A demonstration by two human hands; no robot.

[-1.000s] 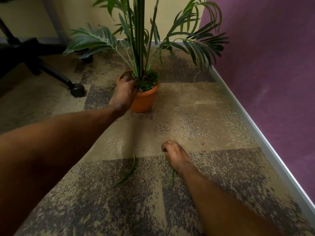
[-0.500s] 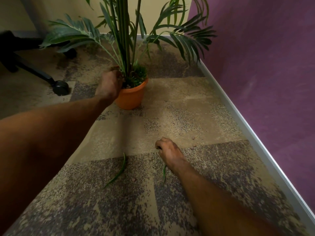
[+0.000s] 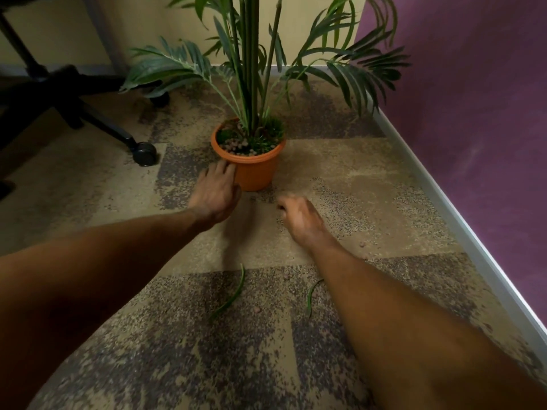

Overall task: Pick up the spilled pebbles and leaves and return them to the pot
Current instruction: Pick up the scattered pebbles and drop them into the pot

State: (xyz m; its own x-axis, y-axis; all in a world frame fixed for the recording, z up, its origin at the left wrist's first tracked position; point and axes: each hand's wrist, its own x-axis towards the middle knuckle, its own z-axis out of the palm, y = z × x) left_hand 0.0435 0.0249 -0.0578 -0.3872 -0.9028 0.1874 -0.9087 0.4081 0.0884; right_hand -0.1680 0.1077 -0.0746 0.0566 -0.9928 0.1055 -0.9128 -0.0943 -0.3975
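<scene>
No writing or label shows anywhere. A black office chair base (image 3: 59, 93), one caster (image 3: 144, 153) nearest the plant, stands at far left on the mottled carpet (image 3: 207, 365). A purple wall (image 3: 473, 113) with a pale skirting board (image 3: 444, 211) runs down the right.

The orange pot (image 3: 254, 173) stands far centre, upright, holding tall green stems, moss and pinkish pebbles (image 3: 236, 145) just inside its near rim.

The left hand (image 3: 214, 195) lies flat and spread, fingertips touching the pot's left side, holding nothing. The right hand (image 3: 299, 216) hovers near the pot's base, fingers curled under; what it holds, if anything, cannot be told.

Two loose leaves lie nearer: a longer leaf (image 3: 229, 297) between the forearms, and a short leaf (image 3: 310, 295) partly hidden by the right forearm. Small spilled pebbles (image 3: 361, 245) lie right of that arm.
</scene>
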